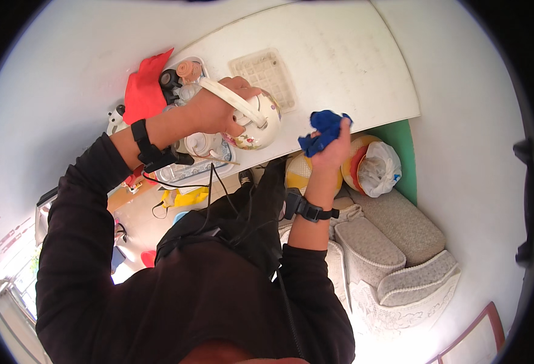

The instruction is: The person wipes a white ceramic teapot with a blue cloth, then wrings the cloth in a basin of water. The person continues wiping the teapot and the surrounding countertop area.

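Observation:
A cream kettle (260, 135) with painted flowers sits tilted near the front edge of the white tabletop (330, 54). My left hand (212, 110) holds its body, fingers and thumb spread over the top. The kettle's pale arched handle (232, 100) crosses over that hand, and the palm side is hidden. In my right hand (333, 150) is a crumpled dark blue cloth (323, 129), held just beyond the table's front edge, apart from the kettle.
Left of the kettle, a patterned tray (194, 169) bears a small white teapot (197, 144), glass cups and dark ware. Red cloth (145, 88) lies behind it. A shallow plastic basket (267, 75) is on the tabletop. Below right are a bagged bin (378, 170) and sofa cushions (399, 223).

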`<state>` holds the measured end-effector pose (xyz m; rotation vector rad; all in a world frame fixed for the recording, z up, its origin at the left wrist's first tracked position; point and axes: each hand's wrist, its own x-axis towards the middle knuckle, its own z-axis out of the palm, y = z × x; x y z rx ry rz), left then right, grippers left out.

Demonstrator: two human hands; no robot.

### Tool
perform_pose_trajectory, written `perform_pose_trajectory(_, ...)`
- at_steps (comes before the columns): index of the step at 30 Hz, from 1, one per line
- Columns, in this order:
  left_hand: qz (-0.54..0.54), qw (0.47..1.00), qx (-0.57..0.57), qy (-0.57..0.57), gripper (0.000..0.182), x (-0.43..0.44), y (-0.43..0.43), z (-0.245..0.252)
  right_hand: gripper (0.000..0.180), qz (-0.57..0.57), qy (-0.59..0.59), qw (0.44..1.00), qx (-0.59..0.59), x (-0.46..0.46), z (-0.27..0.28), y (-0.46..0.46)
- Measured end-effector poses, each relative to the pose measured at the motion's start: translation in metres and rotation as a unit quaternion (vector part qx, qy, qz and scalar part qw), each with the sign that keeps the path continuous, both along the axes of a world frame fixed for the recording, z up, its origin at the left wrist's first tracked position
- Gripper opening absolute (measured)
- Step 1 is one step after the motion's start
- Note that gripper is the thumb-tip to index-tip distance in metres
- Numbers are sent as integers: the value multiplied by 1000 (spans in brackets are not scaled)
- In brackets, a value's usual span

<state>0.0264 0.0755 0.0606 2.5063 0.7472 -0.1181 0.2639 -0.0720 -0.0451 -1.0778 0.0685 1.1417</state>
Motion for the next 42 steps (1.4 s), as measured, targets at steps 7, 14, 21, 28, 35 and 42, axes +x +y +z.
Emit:
perform_pose_trajectory(7, 6, 999, -41, 21, 78, -1, -1, 2, 33, 294, -121, 908, -273, -13, -56, 3)
perform_pose_trajectory(14, 1, 999, -51, 3, 82, -4, -4, 3, 39, 297, -104, 921, -230, -34, -99, 51)
perform_pose_trajectory(21, 13, 999, -48, -23, 84, -2, -5, -5, 30, 296, -36, 936, -188, -31, -118, 125)
perform_pose_trajectory(28, 27, 999, -30, -1, 82, 17, -17, -33, 39, 58, 33, 997, -25, 46, -116, 148)
perform_pose_trajectory(35, 27, 996, 59, 54, 80, 43, -35, -62, 52, -74, 129, 989, 2, 70, -109, 93)
perform_pose_trajectory(42, 53, 996, 61, 21, 78, 49, -41, -73, 45, -10, 159, 987, -35, 25, -109, 43)
